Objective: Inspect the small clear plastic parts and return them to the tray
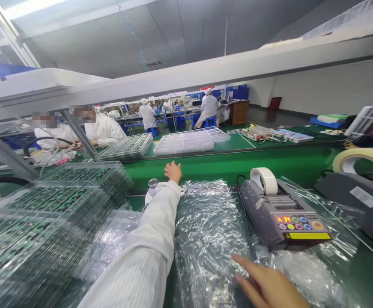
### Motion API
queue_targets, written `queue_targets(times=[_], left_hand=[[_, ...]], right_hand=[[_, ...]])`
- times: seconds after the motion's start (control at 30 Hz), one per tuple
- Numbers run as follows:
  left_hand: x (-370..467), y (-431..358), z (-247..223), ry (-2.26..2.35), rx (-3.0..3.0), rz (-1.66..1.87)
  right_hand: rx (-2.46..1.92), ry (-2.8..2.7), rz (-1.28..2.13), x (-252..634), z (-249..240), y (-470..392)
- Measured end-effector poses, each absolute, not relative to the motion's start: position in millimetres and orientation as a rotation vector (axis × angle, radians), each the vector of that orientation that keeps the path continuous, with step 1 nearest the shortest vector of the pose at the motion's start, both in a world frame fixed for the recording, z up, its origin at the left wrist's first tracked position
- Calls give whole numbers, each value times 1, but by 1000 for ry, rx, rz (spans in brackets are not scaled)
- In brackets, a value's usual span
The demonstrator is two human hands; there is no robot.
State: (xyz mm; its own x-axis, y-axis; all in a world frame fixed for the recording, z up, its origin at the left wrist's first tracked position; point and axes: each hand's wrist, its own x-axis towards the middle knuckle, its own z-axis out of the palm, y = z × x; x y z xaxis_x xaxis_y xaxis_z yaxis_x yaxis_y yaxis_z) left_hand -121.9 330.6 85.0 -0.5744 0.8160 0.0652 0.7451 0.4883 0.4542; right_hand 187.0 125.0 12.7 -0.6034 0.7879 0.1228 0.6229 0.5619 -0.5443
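The person's left hand (172,172) is stretched out at the far edge of the green worktop (371,271), its fingers spread and slightly curled, nothing visible in its grasp. It shows against the green strip (212,167) that runs beyond that edge; I can't tell whether it touches anything there. The right hand (270,286) is down at the near side, well apart from the left, thumb and forefinger parted. Its fingertips lie over the right side of the clear plastic bags (210,231), but I can't make out whether they touch.

Those crinkled, shiny bags lie flat in the middle of the worktop, running from the near side almost to the far edge. Just right of them sits a grey tape dispenser (285,218) with red lit digits and a white roll of tape (265,180) on top. A second dispenser (356,201) stands further along, toward the right end.

Left of the sleeved forearm, a white bottle (149,196) with a metal top is partly hidden near the far edge. Stacked clear trays (54,201) of green circuit boards, blurred, fill the left side. Past the strip, two co-workers in white (104,128) bend over their work.
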Motion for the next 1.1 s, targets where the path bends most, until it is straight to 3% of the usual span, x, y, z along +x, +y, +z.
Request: queue_targets(times=[0.13,0.3,0.8,1.1], left_hand=[[-105,316,88,2201,1729,328],[-88,250,47,1720,1894,-126],[-86,219,17,1667,2039,-249],[-78,208,21,1766,2025,-311]], right_hand=[[-1038,-2705,565,144,45,130],[-1045,-2744,670,105,37,138],[-933,-2727,911,98,27,128],[-835,-2800,535,91,-7,124]])
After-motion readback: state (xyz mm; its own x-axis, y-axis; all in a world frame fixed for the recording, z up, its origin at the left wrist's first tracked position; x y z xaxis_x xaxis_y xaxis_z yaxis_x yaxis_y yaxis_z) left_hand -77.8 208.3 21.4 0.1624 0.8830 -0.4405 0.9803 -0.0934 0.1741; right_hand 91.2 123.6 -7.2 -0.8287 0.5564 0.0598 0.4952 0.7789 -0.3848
